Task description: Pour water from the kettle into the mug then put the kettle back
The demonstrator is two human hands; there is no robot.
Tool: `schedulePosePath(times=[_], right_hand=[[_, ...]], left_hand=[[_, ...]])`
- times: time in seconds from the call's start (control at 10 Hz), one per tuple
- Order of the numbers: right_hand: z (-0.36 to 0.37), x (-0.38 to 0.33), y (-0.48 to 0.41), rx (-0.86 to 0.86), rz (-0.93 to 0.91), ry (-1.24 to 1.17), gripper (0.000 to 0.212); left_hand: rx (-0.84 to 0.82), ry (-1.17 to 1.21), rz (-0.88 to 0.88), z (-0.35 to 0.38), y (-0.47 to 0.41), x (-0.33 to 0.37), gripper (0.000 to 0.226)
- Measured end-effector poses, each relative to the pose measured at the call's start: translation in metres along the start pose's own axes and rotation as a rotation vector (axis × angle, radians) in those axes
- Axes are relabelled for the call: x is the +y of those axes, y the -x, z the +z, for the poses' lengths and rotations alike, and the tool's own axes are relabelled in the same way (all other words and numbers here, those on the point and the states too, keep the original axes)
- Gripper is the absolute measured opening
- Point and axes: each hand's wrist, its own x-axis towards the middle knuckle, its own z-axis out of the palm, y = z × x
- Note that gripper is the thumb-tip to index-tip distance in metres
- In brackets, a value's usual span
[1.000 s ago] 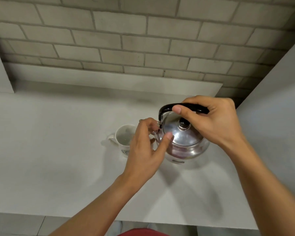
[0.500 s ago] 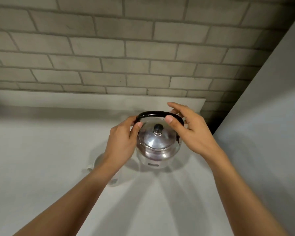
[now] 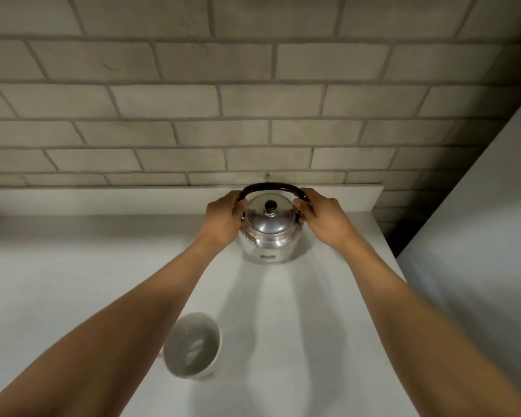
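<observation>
Nearest to you, at about 7 o'clock in the view, the white mug is standing upright on the pale desk, partly tucked under your left forearm, and water is glinting inside it. Its handle is mostly hidden behind that forearm.

Both of your forearms are reaching forward across the desk toward 12 o'clock, well past the mug.

Farther out, the steel kettle is sitting upright on the desk near the back edge, with its lid on and the black knob showing on top. Your left hand is closing on the kettle at its 9 o'clock side, fingers curled round the left end of the black handle with the thumb pressing beside the lid. Your right hand is mirroring it at 3 o'clock, fingers wrapped around the right end of the handle and the thumb tip touching near the lid's rim.

Beyond the kettle, a low white ledge is running along the back of the desk, and above it a grey brick wall is filling the far view. A plain grey panel is rising at 3 o'clock.
</observation>
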Motion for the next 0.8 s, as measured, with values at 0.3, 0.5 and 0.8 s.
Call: schedulePosePath(times=[0.3,0.5,0.8], right_hand=[[0.029,0.027,-0.035,-0.035,0.086,-0.092,0.029],[0.038,0.033,-0.048,-0.028,0.070,-0.083,0.032],[0.028,0.024,-0.032,-0.009,0.149,-0.089,0.070]], left_hand=[[-0.061,0.130,-0.142,0.020,-0.037,-0.025,0.020],[-0.035,0.257,-0.189,0.026,-0.050,-0.035,0.015],[-0.060,0.160,-0.119,0.017,-0.045,-0.025,0.058]])
